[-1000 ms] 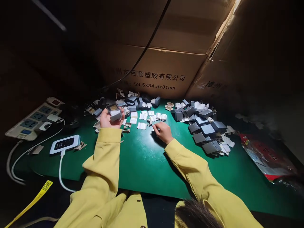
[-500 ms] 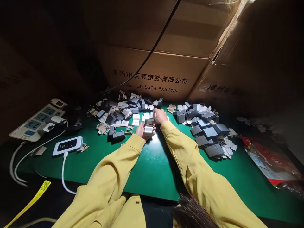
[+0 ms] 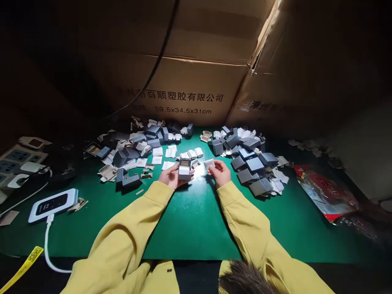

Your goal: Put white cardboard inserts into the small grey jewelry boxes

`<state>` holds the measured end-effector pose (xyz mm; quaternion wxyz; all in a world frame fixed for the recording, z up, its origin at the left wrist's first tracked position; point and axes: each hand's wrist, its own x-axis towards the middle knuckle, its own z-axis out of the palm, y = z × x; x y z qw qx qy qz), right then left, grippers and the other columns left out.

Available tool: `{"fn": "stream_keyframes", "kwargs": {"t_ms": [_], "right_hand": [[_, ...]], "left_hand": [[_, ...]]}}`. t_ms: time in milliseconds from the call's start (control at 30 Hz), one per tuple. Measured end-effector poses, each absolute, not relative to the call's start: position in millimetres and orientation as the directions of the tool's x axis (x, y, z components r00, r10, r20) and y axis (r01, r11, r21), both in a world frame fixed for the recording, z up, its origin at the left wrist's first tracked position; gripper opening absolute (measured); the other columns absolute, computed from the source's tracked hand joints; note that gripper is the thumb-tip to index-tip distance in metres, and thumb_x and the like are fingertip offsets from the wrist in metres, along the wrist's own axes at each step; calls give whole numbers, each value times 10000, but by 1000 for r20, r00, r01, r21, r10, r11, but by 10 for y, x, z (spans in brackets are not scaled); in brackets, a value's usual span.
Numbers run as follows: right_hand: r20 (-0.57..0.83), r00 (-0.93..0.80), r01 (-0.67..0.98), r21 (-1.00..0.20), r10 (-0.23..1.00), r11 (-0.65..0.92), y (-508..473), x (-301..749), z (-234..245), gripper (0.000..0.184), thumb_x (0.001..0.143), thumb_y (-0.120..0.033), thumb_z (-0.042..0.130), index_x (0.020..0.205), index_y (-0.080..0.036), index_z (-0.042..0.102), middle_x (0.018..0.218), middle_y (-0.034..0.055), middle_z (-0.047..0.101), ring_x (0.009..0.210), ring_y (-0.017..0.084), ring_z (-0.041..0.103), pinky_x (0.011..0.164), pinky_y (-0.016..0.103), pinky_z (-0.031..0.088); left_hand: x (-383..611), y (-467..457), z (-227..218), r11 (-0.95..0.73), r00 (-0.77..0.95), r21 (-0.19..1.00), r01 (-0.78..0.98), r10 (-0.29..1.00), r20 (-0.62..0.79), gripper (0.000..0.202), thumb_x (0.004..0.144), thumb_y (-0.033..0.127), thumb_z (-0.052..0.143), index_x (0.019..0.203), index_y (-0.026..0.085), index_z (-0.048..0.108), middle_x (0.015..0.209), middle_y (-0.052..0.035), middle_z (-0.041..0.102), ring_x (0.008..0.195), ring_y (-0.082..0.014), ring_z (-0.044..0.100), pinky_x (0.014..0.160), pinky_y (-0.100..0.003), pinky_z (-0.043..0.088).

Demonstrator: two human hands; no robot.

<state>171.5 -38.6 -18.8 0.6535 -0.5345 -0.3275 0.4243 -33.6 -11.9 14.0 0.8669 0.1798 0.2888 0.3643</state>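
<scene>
Big cardboard cartons (image 3: 183,81) wall off the back, and a green mat (image 3: 190,220) covers the bench. There are two heaps on it: grey boxes mixed with card scraps on the left (image 3: 131,147), and a heap of shut grey boxes on the right (image 3: 248,163). A loose row of white pads (image 3: 171,153) lies between them.

Now the hands, mid-mat under the lamp glare. The left hand (image 3: 171,177) is cupped, fingers curled around a small grey box (image 3: 184,169) with its lid up and a pale lining showing inside. The right hand (image 3: 221,173) pinches a white pad (image 3: 209,163) in its fingertips, just beside the box but not touching it.

This looks like the fitting stage, with the box open and the pad ready. Seating the pad would call for squaring it to the opening while the left hand keeps the box level. The box looks light, stiff and hinged.
</scene>
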Motion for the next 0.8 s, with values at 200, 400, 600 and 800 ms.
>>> {"fn": "stream_keyframes", "kwargs": {"t_ms": [200, 400, 600, 800], "right_hand": [[-109, 318, -308, -951, 942, -6, -287, 1726, -167, 511, 534, -306, 759, 1001, -195, 586, 757, -18, 651, 552, 165, 669, 517, 298, 578], [-87, 289, -270, -963, 953, -6, -289, 1701, -221, 443, 590, -359, 705, 986, -198, 590, 774, 1, 665, 578, 158, 669, 514, 290, 583], [-27, 414, -142, -989, 910, 35, -281, 1718, -233, 368, 643, -488, 654, 850, -188, 602, 666, 9, 645, 592, 163, 638, 535, 311, 573], [308, 518, 280, -943, 798, 182, -408, 1719, -97, 323, 781, -483, 569, 788, -175, 667, 769, 53, 647, 678, 154, 596, 585, 284, 517]], "left_hand": [[-234, 33, 151, 685, 685, 572, -450, 676, -272, 567, 808, 320, 541, 1333, 154, 407, 1210, -184, 605, 1080, -353, 617, 876, -542, 495], [-93, 142, 173, 666, 653, 607, -434, 697, -298, 533, 853, 303, 490, 1356, 148, 403, 1144, -171, 639, 1020, -328, 649, 867, -511, 511], [-86, 44, 132, 685, 673, 622, -379, 666, -323, 540, 864, 185, 490, 1391, 211, 372, 1180, -155, 629, 1061, -301, 635, 850, -493, 531], [-85, 17, 54, 666, 689, 649, -367, 664, -292, 544, 862, 150, 532, 1386, 209, 397, 1144, -137, 647, 1071, -307, 628, 827, -467, 547]]}}
